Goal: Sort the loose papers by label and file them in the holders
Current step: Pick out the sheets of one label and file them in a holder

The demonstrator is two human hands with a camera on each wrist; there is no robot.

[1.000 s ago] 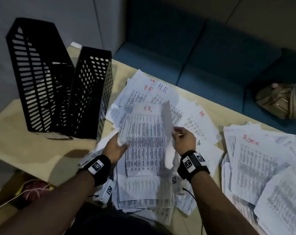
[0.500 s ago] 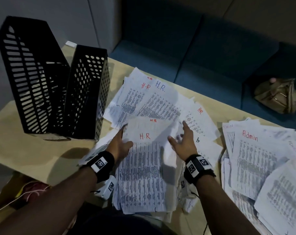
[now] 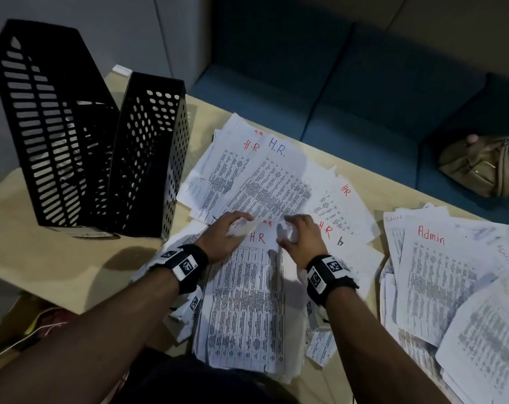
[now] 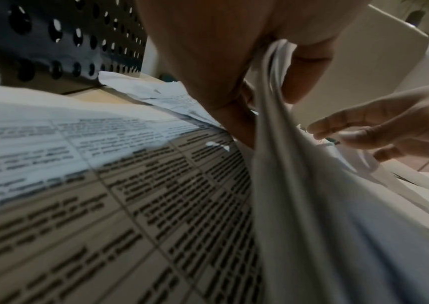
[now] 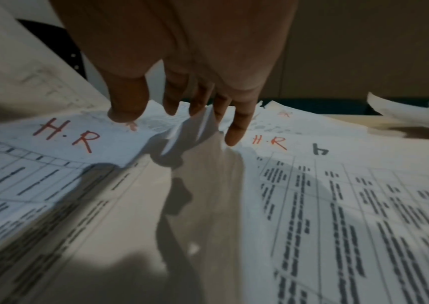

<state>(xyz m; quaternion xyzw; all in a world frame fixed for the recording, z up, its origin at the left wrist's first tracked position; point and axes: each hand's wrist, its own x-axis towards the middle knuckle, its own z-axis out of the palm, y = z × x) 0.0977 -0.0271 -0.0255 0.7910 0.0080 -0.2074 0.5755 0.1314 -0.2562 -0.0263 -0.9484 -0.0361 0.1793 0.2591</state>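
On the surface (image 3: 72, 258) beside two black holders (image 3: 148, 158), the H.R. stack (image 3: 247, 287) appears to be gathered for filing. Its top corner is pinched by the left hand (image 3: 221, 237), and its top edge is touched by the right hand's (image 3: 301, 237) straight fingers. With the sheets thin, floppy and uneven, squaring and a firm lift are probably called for next.

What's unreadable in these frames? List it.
Inside the holders: head view, dark perforated walls hide any contents.
Admin pile: head view, cut off by the right edge.
Sheet count in left hand: left wrist view, H.R sheets overlap and blur.
Right hand grip: right wrist view, a paper fold hides the middle fingertips.
Printed text: illegible in every view.
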